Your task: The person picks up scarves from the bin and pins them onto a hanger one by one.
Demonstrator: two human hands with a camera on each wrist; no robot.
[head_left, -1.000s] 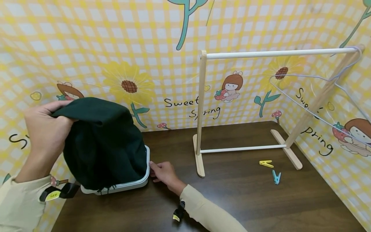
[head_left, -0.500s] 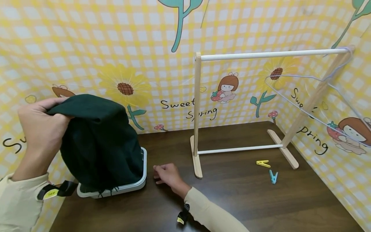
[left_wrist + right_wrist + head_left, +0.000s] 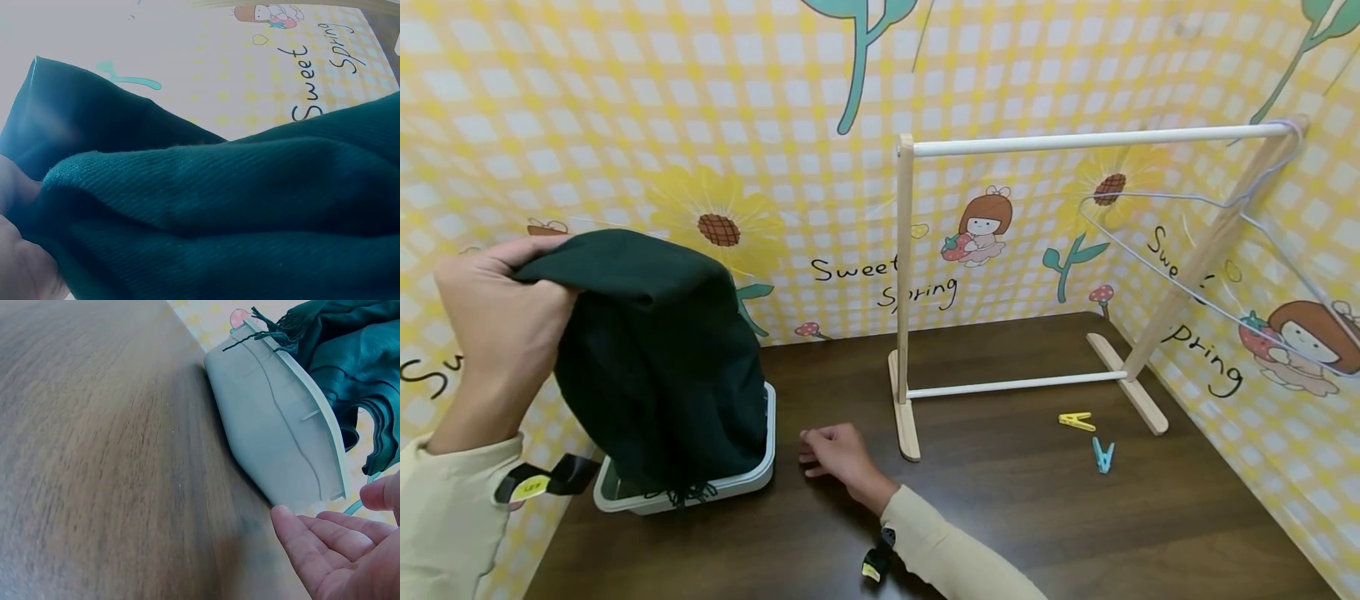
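My left hand (image 3: 505,321) pinches the upper edge of a dark green fringed scarf (image 3: 658,358), raised above a pale grey plastic bin (image 3: 752,482). The scarf's lower part is still in the bin, and its fringe hangs over the front rim. In the left wrist view, folds of the scarf (image 3: 219,194) fill the lower half, with my thumb and fingers at the left edge. My right hand (image 3: 842,458) lies just right of the bin, holding nothing. Its fingers look relaxed in the right wrist view, near the bin's side (image 3: 269,419).
A wooden drying rack (image 3: 904,275) with white bars stands right of centre. A lilac wire hanger (image 3: 1187,287) hangs at its right end. Yellow (image 3: 1077,421) and blue (image 3: 1102,456) clothespins lie on the brown table (image 3: 1000,517). Checked cloth (image 3: 760,100) lines the walls.
The scarf has risen slightly in my left hand, and its fringe shows more over the bin's front rim. My right hand has come away from the bin's right side.
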